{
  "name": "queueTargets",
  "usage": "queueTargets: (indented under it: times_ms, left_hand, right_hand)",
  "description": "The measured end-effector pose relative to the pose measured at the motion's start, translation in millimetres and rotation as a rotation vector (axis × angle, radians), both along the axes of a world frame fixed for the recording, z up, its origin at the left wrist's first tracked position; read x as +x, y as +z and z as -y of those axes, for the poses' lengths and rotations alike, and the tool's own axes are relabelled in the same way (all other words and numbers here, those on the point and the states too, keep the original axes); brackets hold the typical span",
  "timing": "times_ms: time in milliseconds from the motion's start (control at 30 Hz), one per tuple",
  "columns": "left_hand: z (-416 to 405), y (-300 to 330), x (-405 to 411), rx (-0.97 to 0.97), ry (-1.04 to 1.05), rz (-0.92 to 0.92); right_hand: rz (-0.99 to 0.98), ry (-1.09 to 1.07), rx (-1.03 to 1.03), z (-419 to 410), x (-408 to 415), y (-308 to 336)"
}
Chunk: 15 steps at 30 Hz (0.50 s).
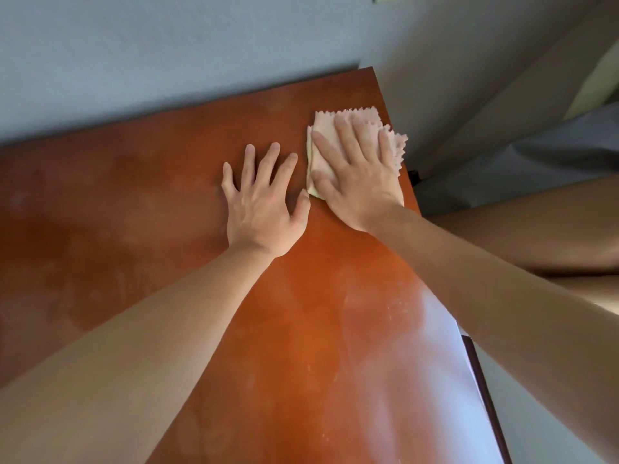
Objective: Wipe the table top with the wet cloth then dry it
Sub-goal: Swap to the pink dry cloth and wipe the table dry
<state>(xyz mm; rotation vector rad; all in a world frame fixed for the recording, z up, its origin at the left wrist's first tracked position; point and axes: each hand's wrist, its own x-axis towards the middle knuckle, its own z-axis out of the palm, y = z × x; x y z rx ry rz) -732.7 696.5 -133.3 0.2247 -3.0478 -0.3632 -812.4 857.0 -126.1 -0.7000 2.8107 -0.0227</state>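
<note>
Left of the left hand (259,209), table top (117,212) lies bare to the wall (167,45). Right of the right hand (355,182) pressing the cloth (351,122), the table edge drops off just beside it.

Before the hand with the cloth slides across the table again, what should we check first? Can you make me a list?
1. Cloth lies under the right hand, fingers flat on it: ok.
2. Cloth folded, not bunched: ok.
3. Left hand rests flat on the table top, steadying: ok.
4. Left thumb touches or nearly touches the cloth's edge, blocking a slide to the left: not ok.
5. Cloth sits near the table's right edge, one corner hanging past it: not ok.
6. Cloth wet enough: cannot tell.
</note>
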Motion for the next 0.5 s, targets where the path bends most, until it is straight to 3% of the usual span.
queueTargets:
  times_ms: [300, 500]
  left_hand:
    - [-2, 2, 3, 0.009, 0.001, 0.026]
    - [-2, 3, 2, -0.015, 0.003, 0.047]
  right_hand:
    - [0.031, 0.048, -0.096, -59, 148, -1]
    - [0.059, 0.079, -0.064, -65, 139, 1]
